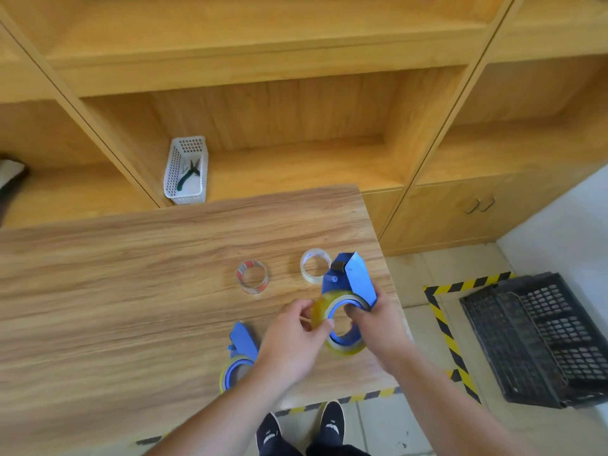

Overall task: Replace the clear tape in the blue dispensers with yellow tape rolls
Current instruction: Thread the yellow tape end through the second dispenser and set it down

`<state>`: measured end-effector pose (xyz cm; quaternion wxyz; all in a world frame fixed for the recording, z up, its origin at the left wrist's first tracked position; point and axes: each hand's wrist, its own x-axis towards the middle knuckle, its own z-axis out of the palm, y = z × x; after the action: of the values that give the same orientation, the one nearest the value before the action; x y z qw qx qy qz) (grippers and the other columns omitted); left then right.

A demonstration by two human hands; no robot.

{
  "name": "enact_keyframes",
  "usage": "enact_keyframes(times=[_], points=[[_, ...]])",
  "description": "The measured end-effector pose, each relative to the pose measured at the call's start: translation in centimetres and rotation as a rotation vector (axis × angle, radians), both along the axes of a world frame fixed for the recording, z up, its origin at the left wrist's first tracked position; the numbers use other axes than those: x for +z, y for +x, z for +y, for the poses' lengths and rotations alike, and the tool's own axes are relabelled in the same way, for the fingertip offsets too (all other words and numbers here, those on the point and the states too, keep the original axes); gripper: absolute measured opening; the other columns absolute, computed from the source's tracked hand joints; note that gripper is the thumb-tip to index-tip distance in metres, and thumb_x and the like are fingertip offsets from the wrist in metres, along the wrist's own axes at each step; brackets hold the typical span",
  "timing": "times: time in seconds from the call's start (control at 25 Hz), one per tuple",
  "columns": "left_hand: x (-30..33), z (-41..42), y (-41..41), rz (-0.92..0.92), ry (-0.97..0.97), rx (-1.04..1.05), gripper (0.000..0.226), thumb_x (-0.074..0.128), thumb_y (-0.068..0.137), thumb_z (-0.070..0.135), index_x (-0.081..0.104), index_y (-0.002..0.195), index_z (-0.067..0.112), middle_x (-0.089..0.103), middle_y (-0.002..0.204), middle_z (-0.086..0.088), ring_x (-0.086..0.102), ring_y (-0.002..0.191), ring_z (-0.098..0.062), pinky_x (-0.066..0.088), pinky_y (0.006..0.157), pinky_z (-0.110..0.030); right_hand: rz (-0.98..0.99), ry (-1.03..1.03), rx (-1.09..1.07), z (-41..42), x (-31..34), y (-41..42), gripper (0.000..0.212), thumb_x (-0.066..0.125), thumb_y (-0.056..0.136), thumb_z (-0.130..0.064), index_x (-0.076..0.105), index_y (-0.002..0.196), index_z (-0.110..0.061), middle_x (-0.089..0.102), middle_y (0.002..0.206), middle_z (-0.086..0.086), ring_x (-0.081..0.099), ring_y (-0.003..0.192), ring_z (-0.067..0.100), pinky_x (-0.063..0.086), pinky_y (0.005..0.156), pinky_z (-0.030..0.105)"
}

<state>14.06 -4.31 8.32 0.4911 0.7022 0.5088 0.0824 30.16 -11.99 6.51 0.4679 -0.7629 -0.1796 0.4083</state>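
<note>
A blue dispenser [352, 278] is held above the table's right part by my right hand [378, 320], with fingers through its hub. A yellow tape roll [345, 348] sits around that hub, and my left hand [296, 337] pinches the roll's left edge. A second blue dispenser [241, 340] with a yellow roll [227, 373] on it lies on the table, partly behind my left forearm. Two clear tape rolls lie further back: one with red print [252, 277] and a whitish one [314, 265] beside the held dispenser.
The wooden table [131, 291] ends just right of my hands. Behind it wooden shelves hold a white basket [186, 171] with pliers. A black crate [543, 340] stands on the floor at the right, inside yellow-black tape. My shoes show below the table's front edge.
</note>
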Motion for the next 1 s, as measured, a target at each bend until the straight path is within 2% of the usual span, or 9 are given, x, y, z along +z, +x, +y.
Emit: enact_keyframes(times=[0.12,0.2,0.32,0.4,0.48,0.56,0.72,0.92,1.0], points=[[1.8,-0.3,0.2,-0.089,0.056,0.088,0.029,0.073,0.078,0.053,0.064,0.1,0.037,0.071,0.086,0.022,0.063,0.076,0.009,0.041,0.061,-0.013,0.051,0.091,-0.07,0.8,1.4,-0.1,0.036,0.066,0.083,-0.007,0.067,0.091,-0.042,0.074,0.075,-0.009,0.067,0.062,0.008,0.053,0.053,0.02],[2.7,-1.0,0.3,-0.18,0.072,0.146,0.028,0.076,0.075,0.053,0.061,0.093,0.037,0.068,0.089,0.032,0.065,0.073,0.008,0.042,0.059,-0.009,0.122,0.157,-0.111,1.2,2.1,-0.1,0.028,0.066,0.083,-0.002,0.069,0.091,-0.028,0.073,0.073,-0.002,0.067,0.063,0.015,0.055,0.054,0.023],[4.0,-1.3,0.1,-0.248,0.087,0.146,0.04,0.074,0.067,0.063,0.056,0.097,0.042,0.063,0.097,0.037,0.066,0.073,0.003,0.05,0.063,-0.013,0.219,0.223,-0.062,1.3,3.2,0.1,0.016,0.065,0.083,0.0,0.071,0.083,-0.014,0.067,0.071,0.009,0.062,0.068,0.026,0.054,0.058,0.034],[4.7,-0.6,-0.6,-0.288,0.102,0.082,0.046,0.072,0.07,0.065,0.055,0.108,0.046,0.058,0.101,0.032,0.066,0.076,-0.005,0.058,0.071,-0.024,0.338,0.237,-0.003,1.0,3.6,0.2,0.011,0.068,0.084,-0.001,0.074,0.082,-0.009,0.066,0.077,0.017,0.06,0.077,0.031,0.052,0.068,0.04],[5.6,0.9,-1.5,-0.292,0.204,-0.057,0.041,0.067,0.078,0.062,0.058,0.117,0.052,0.051,0.105,0.028,0.063,0.078,-0.011,0.052,0.078,-0.018,0.48,0.228,0.036,0.5,4.0,0.2,0.01,0.07,0.085,0.001,0.076,0.093,0.0,0.069,0.091,0.028,0.063,0.086,0.036,0.052,0.078,0.048],[6.4,2.6,-2.5,-0.287,0.25,-0.216,0.037,0.068,0.082,0.06,0.063,0.118,0.054,0.05,0.109,0.023,0.056,0.08,-0.015,0.045,0.077,-0.017,0.58,0.209,0.089,0.2,4.3,-0.2,0.019,0.068,0.088,0.004,0.074,0.106,0.002,0.071,0.106,0.033,0.068,0.092,0.04,0.056,0.082,0.051],[7.5,4.8,-3.6,-0.307,0.171,-0.386,0.043,0.077,0.072,0.067,0.073,0.11,0.047,0.055,0.102,0.018,0.048,0.083,-0.015,0.042,0.078,-0.032,0.65,0.176,0.215,-0.1,4.8,-1.1,0.029,0.064,0.091,0.005,0.07,0.119,0.002,0.072,0.112,0.029,0.071,0.095,0.038,0.057,0.082,0.048],[8.6,5.8,-3.6,-0.327,0.19,-0.445,0.026,0.078,0.076,0.059,0.078,0.098,0.044,0.066,0.097,0.011,0.051,0.077,-0.01,0.04,0.068,-0.021,0.774,0.21,0.283,-0.2,5.5,-1.7,0.034,0.065,0.085,0.003,0.071,0.118,0.002,0.075,0.099,0.02,0.074,0.085,0.029,0.06,0.069,0.036],[9.3,5.8,-3.6,-0.304,0.227,-0.482,0.018,0.074,0.083,0.051,0.079,0.096,0.04,0.069,0.095,0.011,0.056,0.074,-0.012,0.045,0.066,-0.023,0.804,0.207,0.298,-0.3,5.6,-1.9,0.035,0.067,0.084,0.001,0.071,0.118,0.002,0.076,0.094,0.017,0.075,0.081,0.026,0.06,0.066,0.034]])
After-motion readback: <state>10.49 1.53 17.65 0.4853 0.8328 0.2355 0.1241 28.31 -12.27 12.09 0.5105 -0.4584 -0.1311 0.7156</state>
